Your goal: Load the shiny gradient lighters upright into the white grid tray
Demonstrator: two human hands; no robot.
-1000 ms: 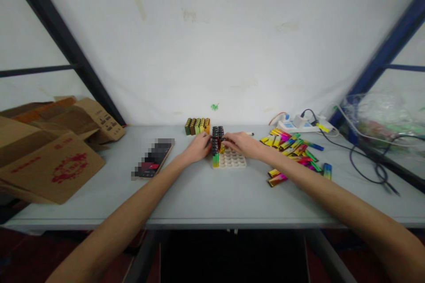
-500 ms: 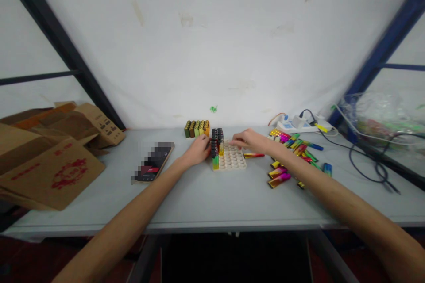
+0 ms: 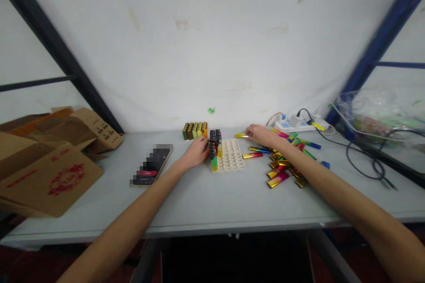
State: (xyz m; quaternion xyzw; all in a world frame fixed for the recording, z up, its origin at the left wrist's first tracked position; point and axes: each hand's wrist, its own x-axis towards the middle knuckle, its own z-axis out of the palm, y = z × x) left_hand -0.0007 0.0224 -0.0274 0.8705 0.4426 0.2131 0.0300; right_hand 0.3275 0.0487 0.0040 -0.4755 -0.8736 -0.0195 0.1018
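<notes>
A white tray (image 3: 234, 154) with rows of round holes lies mid-table. Upright lighters (image 3: 213, 150) with black tops and shiny coloured bodies fill its left side. My left hand (image 3: 196, 152) is closed at the tray's left edge, against the lighters, which partly hide its fingertips. To the right of the tray's far corner, my right hand (image 3: 260, 136) is closed on the end of a gold lighter (image 3: 241, 135), which points left. A red and gold lighter (image 3: 252, 155) lies beside the tray. Under and beyond my right forearm spreads a loose pile of lighters (image 3: 278, 180).
Behind my left hand stands a block of upright gold and green lighters (image 3: 195, 131). A phone (image 3: 153, 164) and cardboard boxes (image 3: 66, 177) are on the left. At the back right are a power strip (image 3: 295, 124), a black cable (image 3: 372, 172) and a clear plastic bag (image 3: 381, 112).
My right hand has moved right, from above the tray to the table beyond it, and now holds a gold lighter. Some pile lighters have shifted left. My left hand stays put.
</notes>
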